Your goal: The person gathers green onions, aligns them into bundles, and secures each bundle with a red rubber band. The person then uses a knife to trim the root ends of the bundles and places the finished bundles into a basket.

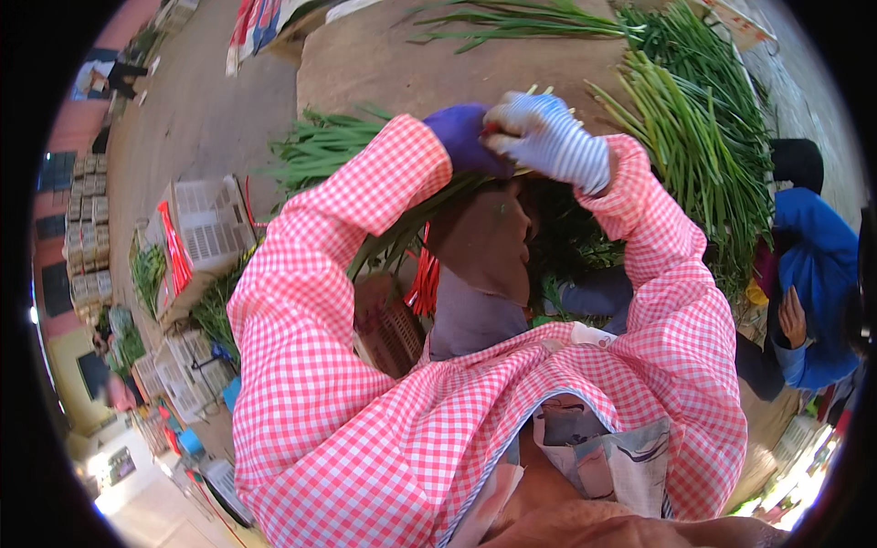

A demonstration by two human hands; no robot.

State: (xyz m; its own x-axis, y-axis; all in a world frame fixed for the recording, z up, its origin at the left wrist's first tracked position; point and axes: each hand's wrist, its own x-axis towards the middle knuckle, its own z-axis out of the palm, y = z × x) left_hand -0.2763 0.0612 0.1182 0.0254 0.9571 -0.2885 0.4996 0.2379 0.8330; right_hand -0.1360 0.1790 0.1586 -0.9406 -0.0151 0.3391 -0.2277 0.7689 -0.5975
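My left hand [469,140], in a purple glove, is closed around a bunch of long green leafy stalks [336,145] that look like garlic greens. The leaves fan out to the left, and pale stalk ends show beyond my right hand [548,133]. That hand wears a blue-and-white striped glove and meets the left one at the bunch. Its thumb and fingers pinch a small red tie strip [490,128], mostly hidden by the gloves. Both hands are above the near edge of a brown tabletop [384,68].
A large heap of green stalks [692,130] lies on the right, and another bunch [521,24] at the far edge. Red strips [425,281] hang below my left arm; more [175,253] drape a plastic crate [212,222]. A person in blue [815,274] sits at the right.
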